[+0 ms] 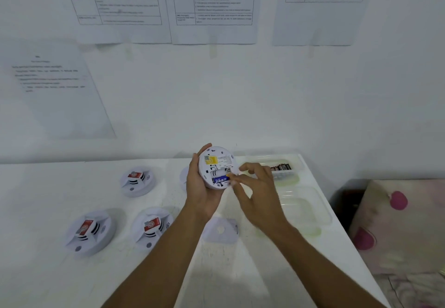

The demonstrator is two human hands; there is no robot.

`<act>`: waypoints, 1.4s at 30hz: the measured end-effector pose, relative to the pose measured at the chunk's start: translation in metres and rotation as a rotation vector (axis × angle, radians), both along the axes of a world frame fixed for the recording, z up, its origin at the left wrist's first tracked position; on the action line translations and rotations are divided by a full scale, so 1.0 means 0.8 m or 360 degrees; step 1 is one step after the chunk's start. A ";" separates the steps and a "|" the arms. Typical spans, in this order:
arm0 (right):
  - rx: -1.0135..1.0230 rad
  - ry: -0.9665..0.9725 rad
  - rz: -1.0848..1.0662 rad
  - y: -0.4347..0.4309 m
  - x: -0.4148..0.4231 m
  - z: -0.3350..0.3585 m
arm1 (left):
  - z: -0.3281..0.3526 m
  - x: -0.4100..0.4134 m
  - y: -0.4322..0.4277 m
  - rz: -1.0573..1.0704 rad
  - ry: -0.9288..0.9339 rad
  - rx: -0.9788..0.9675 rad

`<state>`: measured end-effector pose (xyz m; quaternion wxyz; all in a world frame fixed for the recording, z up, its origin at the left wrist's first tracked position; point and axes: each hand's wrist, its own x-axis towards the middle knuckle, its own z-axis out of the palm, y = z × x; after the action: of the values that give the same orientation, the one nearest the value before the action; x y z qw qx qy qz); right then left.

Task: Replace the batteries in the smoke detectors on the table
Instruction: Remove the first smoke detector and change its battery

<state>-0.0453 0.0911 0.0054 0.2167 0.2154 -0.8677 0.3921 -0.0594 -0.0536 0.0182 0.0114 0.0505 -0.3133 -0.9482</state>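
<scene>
My left hand [201,187] holds a white smoke detector [218,163] upright above the table, its back towards me with a yellow label and the battery bay uncovered. A blue battery [220,180] lies in the lower slot of the bay; the slot above it looks empty. My right hand [255,187] has its thumb and forefinger pinched on the right end of that battery. A white round cover plate [222,232] lies flat on the table below my hands.
Three more smoke detectors [137,180] [90,232] [151,225] with red stickers lie on the white table [48,271], and part of another white one [184,177] shows behind my left hand. A clear tray with dark batteries [280,168] and an empty clear tray [305,209] sit at the right edge.
</scene>
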 end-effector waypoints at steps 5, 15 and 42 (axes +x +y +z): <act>-0.0200 -0.0475 0.0055 0.041 -0.075 0.045 | -0.007 -0.006 -0.001 -0.0069 -0.0040 0.0018; 0.0873 -0.1023 0.0020 0.067 -0.210 0.009 | -0.022 -0.030 -0.004 -0.0094 -0.0099 0.0015; 0.0257 -0.0750 -0.0077 0.086 -0.155 0.043 | -0.010 -0.015 -0.002 -0.0162 -0.0107 0.0015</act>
<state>-0.1696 0.1601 0.0402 -0.0003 0.1138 -0.9277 0.3556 -0.0717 -0.0554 0.0104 -0.0477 0.0665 -0.3111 -0.9468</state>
